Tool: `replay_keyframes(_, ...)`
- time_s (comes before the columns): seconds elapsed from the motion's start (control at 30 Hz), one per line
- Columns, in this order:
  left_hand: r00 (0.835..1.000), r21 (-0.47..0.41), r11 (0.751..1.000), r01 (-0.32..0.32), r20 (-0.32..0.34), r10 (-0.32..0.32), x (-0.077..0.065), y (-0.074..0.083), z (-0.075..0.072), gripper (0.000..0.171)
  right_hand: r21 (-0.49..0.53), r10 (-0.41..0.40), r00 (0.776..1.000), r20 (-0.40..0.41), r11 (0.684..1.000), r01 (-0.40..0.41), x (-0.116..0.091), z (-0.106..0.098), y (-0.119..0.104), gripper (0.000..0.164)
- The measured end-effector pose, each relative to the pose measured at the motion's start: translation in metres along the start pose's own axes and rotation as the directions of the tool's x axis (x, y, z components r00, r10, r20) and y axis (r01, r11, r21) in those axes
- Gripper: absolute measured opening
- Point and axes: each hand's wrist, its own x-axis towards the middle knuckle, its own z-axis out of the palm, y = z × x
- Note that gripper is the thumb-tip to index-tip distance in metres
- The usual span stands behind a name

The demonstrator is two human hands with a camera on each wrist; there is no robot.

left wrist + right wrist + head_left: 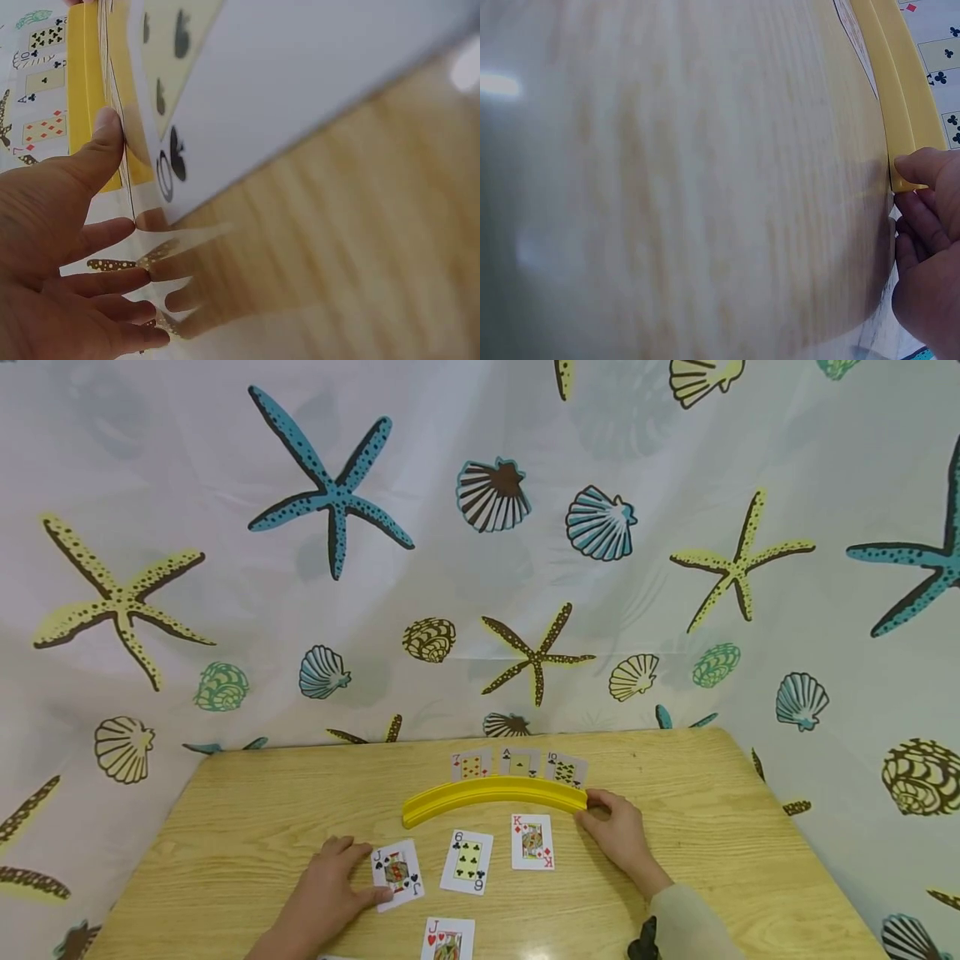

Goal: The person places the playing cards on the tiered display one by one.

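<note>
A curved yellow card holder (pixel 491 792) stands at the back of the table, with a seven of diamonds (pixel 471 767), an ace of clubs (pixel 520 763) and a ten of clubs (pixel 566 770) upright in it. My right hand (pixel 618 831) pinches the holder's right end between thumb and fingers; the right wrist view shows this grip on the holder (pixel 900 112). My left hand (pixel 330 889) holds the left side of a jack of spades (pixel 397 872) lying on the table, thumb at its lower corner and forefinger at its upper one.
In front of the holder lie a six of clubs (pixel 467 862) and a king of diamonds (pixel 532 842), face up. Nearer the front, a jack of hearts (pixel 448 939) is cut by the frame edge. Behind the wooden table (pixel 720 827) hangs a shell-patterned cloth (pixel 480 577).
</note>
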Motion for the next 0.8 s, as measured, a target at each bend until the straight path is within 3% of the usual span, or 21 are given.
replay_keyframes(0.53, 0.997, -0.053, 0.996, -0.067, 0.044, 0.069, -0.0021, -0.0048, -0.0045, 0.066, -0.003, -0.009, 1.0, -0.006, 1.0, 0.009, 0.0005, 0.0001, -0.0004, 0.042)
replay_keyframes(0.8, 0.997, -0.085, 0.995, -0.055, 0.042, 0.059, -0.0027, -0.0038, -0.0058, 0.067, -0.003, -0.008, 1.0, -0.01, 1.0, 0.008, 0.0001, 0.0, -0.0006, 0.041)
